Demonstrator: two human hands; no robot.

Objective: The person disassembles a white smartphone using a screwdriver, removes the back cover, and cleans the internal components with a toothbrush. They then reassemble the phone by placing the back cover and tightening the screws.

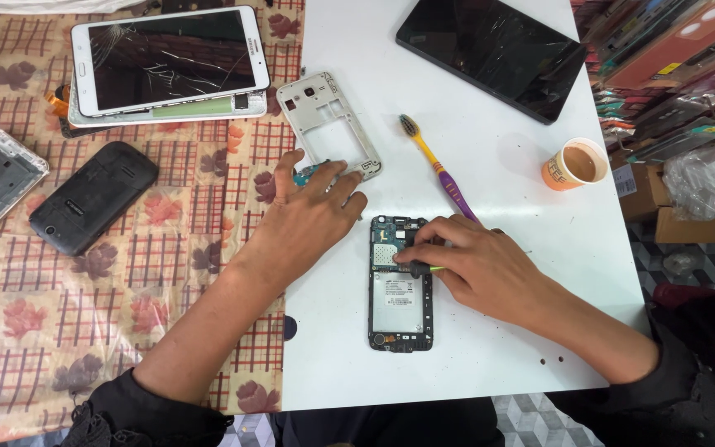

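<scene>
Right hand [477, 265] lies low on the white board [523, 348], fingers curled, pinching a small screwdriver [418, 268] whose tip rests on the opened phone [400, 285] at near centre. Left hand [308, 217], forearm angled in from near left, rests palm down with fingers spread, fingertips touching a small teal part [308, 173] just beside the grey phone frame [328, 124].

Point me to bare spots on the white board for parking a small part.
Bare patches on the white board: the near edge below the opened phone, and the middle between toothbrush, black tablet and cup. Crowded: around the left hand, right hand, and grey frame.
</scene>
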